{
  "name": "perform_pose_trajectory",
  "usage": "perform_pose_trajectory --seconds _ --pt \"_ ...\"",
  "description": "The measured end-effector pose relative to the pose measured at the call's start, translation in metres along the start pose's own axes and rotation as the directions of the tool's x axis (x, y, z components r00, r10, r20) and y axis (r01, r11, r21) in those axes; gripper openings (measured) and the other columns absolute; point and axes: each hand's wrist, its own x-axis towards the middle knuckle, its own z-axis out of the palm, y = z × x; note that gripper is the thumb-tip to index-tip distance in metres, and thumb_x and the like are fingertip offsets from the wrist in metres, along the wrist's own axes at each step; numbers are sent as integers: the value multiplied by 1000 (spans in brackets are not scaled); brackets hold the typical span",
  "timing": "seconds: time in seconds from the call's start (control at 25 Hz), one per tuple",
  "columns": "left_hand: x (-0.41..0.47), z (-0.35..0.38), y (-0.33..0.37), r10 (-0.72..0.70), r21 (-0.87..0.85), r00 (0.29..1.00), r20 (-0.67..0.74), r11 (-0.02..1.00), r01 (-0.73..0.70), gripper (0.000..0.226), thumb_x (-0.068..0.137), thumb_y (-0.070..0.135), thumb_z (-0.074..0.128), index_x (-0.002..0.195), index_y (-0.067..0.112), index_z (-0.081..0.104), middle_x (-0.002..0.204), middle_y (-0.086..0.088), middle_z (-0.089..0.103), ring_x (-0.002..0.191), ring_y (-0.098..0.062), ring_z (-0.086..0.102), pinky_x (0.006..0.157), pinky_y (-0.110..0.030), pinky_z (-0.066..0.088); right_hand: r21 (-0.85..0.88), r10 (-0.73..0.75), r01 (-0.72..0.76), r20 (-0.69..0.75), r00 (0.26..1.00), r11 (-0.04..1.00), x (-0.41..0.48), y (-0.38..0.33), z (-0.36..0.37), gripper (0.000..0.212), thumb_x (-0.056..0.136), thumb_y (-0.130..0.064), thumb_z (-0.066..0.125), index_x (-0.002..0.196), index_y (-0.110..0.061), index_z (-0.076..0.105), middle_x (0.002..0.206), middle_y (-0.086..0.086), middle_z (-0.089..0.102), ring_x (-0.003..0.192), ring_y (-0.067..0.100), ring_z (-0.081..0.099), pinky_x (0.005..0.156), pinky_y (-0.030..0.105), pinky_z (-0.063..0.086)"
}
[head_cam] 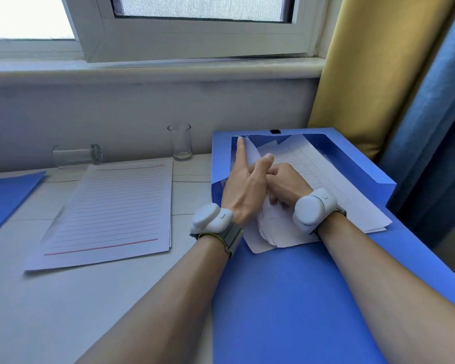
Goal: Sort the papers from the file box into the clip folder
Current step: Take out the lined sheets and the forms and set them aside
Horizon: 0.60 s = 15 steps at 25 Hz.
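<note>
The blue file box [294, 298] lies open on the right of the table, with a loose stack of white papers [334, 185] inside it. My left hand [247, 185] is in the box, its index finger propping a curled sheet upright and its thumb raised. My right hand [286, 185] is curled tight on the papers just beside it, pinching part of the stack. A lined pad of paper [111, 214] lies flat to the left of the box. A blue folder [3, 198] shows at the far left edge; its clip is not visible.
An upright drinking glass [180, 141] stands against the wall behind the pad, and a second glass [76, 155] lies on its side to its left. A yellow and blue curtain [394, 82] hangs at the right. The window sill runs above.
</note>
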Motion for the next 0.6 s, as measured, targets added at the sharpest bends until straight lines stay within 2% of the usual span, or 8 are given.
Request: perform_pose_trajectory --seconds 0.08,0.16,0.2,0.28,0.4,0.48,0.6 --pt "-2 2 -1 -6 121 1000 2 993 5 65 95 53 33 153 28 16 155 4 34 142 -17 33 109 -32 27 8 -2 2 -45 999 1000 3 4 2 33 79 -25 54 50 -10 56 41 1 54 39 9 46 44 22 36" --pt "-3 7 -4 -27 284 999 -32 958 35 69 92 65 20 147 25 32 152 -3 39 139 -24 37 110 -40 32 32 32 -30 -90 995 999 6 6 1 45 82 -18 53 37 -16 47 36 -6 45 44 13 41 48 25 33" --pt "-5 9 -5 -36 356 998 -45 933 49 73 89 69 17 143 24 37 149 -6 41 136 -28 40 107 -44 36 29 54 -51 -98 994 998 6 7 0 47 84 -16 52 37 -17 46 38 -6 44 45 14 40 48 25 32" --pt "-7 12 -3 -47 447 996 -71 891 74 71 88 70 19 142 25 36 148 -8 39 133 -33 42 104 -45 38 -1 74 -75 -94 993 997 7 6 -2 36 88 -18 49 52 -13 52 50 1 49 51 17 45 49 26 34" --pt "-8 12 1 -77 469 990 -117 874 124 67 90 67 26 141 24 34 144 -7 45 129 -34 46 100 -42 37 -26 83 -86 -99 992 996 10 5 -2 27 89 -21 48 67 -8 56 59 6 51 60 22 47 57 29 35" --pt "-9 14 4 -110 490 982 -152 855 172 69 88 69 28 141 25 33 143 -9 45 129 -36 45 102 -46 34 -18 88 -91 -103 991 996 10 7 -3 29 87 -19 48 60 -10 53 59 5 49 63 23 45 60 32 35" --pt "-12 24 8 -133 549 980 -149 813 194 71 84 72 27 139 27 32 144 -11 35 127 -42 42 101 -54 28 -31 21 -23 -56 998 999 8 6 -5 44 82 -11 48 38 -19 48 53 1 38 56 18 32 59 34 30"
